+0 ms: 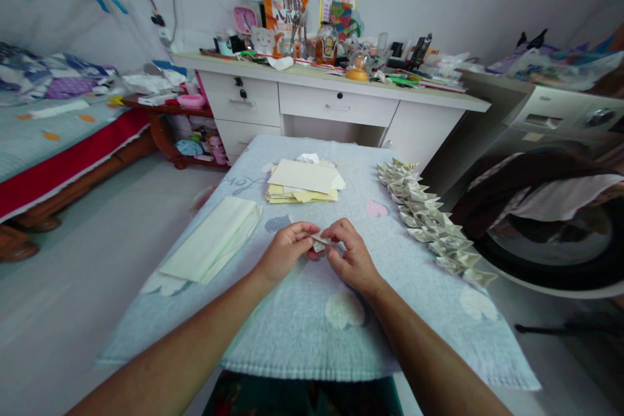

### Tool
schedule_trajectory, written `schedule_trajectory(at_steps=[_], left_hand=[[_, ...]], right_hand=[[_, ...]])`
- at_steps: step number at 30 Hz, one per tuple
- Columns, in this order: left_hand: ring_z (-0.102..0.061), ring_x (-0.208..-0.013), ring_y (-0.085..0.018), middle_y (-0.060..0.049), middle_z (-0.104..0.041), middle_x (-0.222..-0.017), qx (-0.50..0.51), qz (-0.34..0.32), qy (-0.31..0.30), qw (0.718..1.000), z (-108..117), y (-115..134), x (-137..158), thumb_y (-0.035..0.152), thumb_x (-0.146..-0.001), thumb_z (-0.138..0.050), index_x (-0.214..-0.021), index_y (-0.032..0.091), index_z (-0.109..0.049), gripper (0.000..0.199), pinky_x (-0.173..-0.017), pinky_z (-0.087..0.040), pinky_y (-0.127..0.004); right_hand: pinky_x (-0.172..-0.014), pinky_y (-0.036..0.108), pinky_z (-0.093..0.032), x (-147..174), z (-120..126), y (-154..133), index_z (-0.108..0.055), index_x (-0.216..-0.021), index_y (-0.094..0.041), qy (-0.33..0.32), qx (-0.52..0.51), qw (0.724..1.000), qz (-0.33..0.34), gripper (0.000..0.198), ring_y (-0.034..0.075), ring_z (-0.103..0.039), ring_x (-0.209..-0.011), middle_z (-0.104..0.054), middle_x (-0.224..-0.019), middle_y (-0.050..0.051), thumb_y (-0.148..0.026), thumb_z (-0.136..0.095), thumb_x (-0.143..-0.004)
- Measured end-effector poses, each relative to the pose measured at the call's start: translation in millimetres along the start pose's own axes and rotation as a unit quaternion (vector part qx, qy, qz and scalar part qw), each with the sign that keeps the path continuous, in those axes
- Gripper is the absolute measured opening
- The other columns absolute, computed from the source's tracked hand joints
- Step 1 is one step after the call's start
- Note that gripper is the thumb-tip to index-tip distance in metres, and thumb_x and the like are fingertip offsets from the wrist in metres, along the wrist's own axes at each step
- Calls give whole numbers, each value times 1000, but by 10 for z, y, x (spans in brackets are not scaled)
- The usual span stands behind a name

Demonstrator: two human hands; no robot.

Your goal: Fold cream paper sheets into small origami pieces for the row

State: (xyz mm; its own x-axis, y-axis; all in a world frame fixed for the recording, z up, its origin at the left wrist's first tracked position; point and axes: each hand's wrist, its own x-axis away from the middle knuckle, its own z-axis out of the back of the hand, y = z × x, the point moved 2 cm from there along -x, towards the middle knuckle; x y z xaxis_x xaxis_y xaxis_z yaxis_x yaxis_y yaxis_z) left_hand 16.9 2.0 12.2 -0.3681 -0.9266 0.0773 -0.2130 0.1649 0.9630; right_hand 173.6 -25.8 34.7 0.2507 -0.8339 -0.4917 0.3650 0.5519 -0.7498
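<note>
Over the middle of the cloth-covered table (292, 312), a small folded paper piece (320, 244) is pinched between my two hands. My left hand (288, 248) grips its left side with thumb and fingers closed. On the other side, my right hand (351, 253) has its thumb and forefinger at the paper's right edge. The fingers cover part of the paper, so its full shape is hidden. Beyond my hands lies a stack of cream and yellow paper sheets (305, 177). To the left rests a pile of long pale folded paper (212, 240).
Along the table's right side stand rows of folded paper pieces (429, 221) with pointed tips. A white desk (336, 107) crowded with items is behind the table. A washing machine (546, 117) with its door open stands at right, a bed (63, 136) at left.
</note>
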Motion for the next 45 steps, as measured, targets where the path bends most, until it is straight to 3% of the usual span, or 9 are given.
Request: schedule_trajectory(at_steps=[6, 11, 17, 22, 25, 31, 40, 45], left_hand=[[-63, -70, -14, -5, -67, -83, 57, 16, -19, 998, -8, 41, 36, 29, -73, -70, -99, 12, -60, 33, -64, -51, -27], [-63, -75, -13, -2, -66, -84, 27, 4, -20, 999, -17, 36, 30, 25, -66, -78, -99, 14, -59, 40, -70, -49, -25], [-63, -84, -14, -3, -63, -98, -13, -33, -26, 999, 22, -41, -13, 18, -63, -78, -106, 16, -56, 48, -79, -48, -26], [-63, -80, -13, -1, -60, -92, -32, -39, -24, 998, 33, -60, -19, 17, -64, -76, -102, 17, -54, 44, -73, -49, -24], [-62, -74, -11, 1, -61, -87, -64, -39, -20, 997, 20, -43, -10, 19, -66, -75, -95, 16, -54, 36, -69, -48, -23], [-55, -59, -10, 2, -60, -69, -156, -34, -30, 987, 15, -16, 18, 28, -73, -70, -87, 13, -62, 22, -56, -40, -20], [-54, -60, -11, 1, -63, -65, -156, -61, -36, 985, -3, 37, 27, 35, -72, -73, -76, 13, -70, 22, -58, -40, -21], [-55, -57, -11, -1, -64, -62, -155, -45, -51, 986, 5, 48, 34, 36, -79, -67, -78, 13, -71, 24, -56, -42, -22]], right_hand=[[-77, 32, -43, -5, 15, -19, -63, -96, -21, -8, -2, 1000, 6, 23, 17, -51, -85, -47, -88, 3, -9, -52, -80], [-77, 32, -43, -3, 13, -26, -64, -92, -23, -15, -2, 1000, 1, 17, 17, -51, -86, -47, -88, 3, -14, -52, -85], [-72, 28, -44, 14, -6, 71, -53, -106, -21, 26, -46, 996, -69, 24, 15, -51, -79, -52, -93, 3, -19, -58, -82], [-61, 25, -39, 17, -47, 141, -57, -89, -18, -20, -103, 985, -137, 15, 13, -47, -67, -52, -74, -1, -33, -59, -85], [-58, 24, -36, 15, -63, 154, -57, -80, -17, -35, -119, 981, -150, 22, 11, -44, -61, -50, -67, -2, -39, -59, -85], [-60, 24, -37, 7, -48, 143, -56, -77, -18, -29, -139, 979, -147, 27, 11, -45, -62, -50, -66, -3, -44, -60, -85], [-63, 25, -39, 3, -23, 66, -57, -82, -19, -12, -114, 986, -119, 24, 13, -47, -67, -52, -72, -1, -43, -62, -84], [-63, 25, -39, 11, -8, 99, -58, -80, -19, -8, -129, 983, -127, 24, 13, -47, -66, -51, -70, -1, -43, -62, -84]])
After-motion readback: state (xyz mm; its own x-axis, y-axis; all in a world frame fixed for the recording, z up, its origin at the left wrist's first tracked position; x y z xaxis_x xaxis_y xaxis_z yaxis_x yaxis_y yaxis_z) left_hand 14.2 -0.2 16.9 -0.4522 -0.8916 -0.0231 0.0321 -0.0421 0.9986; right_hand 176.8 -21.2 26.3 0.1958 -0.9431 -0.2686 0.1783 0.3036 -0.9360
